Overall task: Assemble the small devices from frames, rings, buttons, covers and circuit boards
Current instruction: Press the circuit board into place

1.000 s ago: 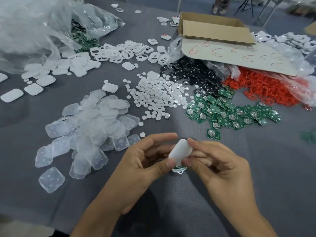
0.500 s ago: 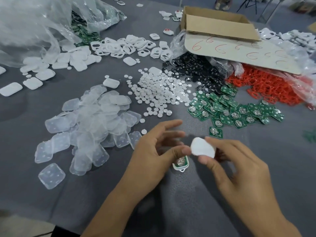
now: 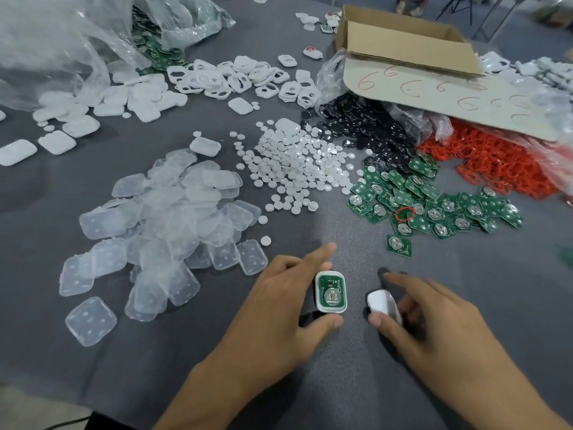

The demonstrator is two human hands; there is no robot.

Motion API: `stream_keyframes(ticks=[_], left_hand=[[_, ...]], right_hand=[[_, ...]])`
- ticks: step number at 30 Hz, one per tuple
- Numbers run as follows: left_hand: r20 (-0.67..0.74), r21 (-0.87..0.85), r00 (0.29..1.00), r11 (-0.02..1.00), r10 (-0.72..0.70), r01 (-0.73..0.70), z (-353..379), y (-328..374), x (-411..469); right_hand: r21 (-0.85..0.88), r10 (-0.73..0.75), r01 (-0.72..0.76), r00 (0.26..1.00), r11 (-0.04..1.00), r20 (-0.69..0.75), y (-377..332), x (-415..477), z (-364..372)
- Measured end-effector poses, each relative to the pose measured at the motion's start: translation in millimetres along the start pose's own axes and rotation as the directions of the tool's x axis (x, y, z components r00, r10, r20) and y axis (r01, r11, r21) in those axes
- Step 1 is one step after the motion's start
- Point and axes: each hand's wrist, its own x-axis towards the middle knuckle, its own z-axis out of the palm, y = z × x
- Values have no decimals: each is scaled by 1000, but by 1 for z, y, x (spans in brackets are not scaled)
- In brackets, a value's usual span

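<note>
Head view, left hand (image 3: 279,308) pinching frame (image 3: 330,291) by its ends, right hand (image 3: 434,324) pinching white cover (image 3: 379,301), grey tabletop (image 3: 356,268) between them

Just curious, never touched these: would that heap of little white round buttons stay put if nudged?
Probably not: the white round buttons lie loose in a heap with strays around it, so a nudge would likely scatter them. They look flat and thin, so probably light, sliding not rolling.

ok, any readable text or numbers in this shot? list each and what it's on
"6": handwritten in red, repeated many times, on the pale sheet below the cardboard box.
Loose circuit boards: print too small to read.
Frame with board, white cover: nothing legible.
</note>
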Motion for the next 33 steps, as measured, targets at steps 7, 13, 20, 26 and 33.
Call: stream_keyframes(ticks=[7, 13, 20, 26, 33], left_hand=[[-62, 4, 997, 999, 42, -42, 1, 3, 0], [-88, -12, 996, 1000, -18, 17, 6, 2, 2], [-84, -10, 996, 1000, 9, -10, 6, 0, 1], [-21, -39, 999, 999, 26, -27, 2, -1, 0], [-16, -36, 1000, 999, -2, 1, 4, -3, -1]], right_hand=[[-26, -97, 111, 944, 993, 314, 5, 5, -20], [-32, -101, 117, 946, 993, 308, 3, 5, -21], [220, -217, 233, 972, 947, -93, -32, 16, 0], [139, -212, 216, 976, 966, -40, -37, 22, 14], [123, -220, 224, 974, 967, -44, -41, 22, 16]])
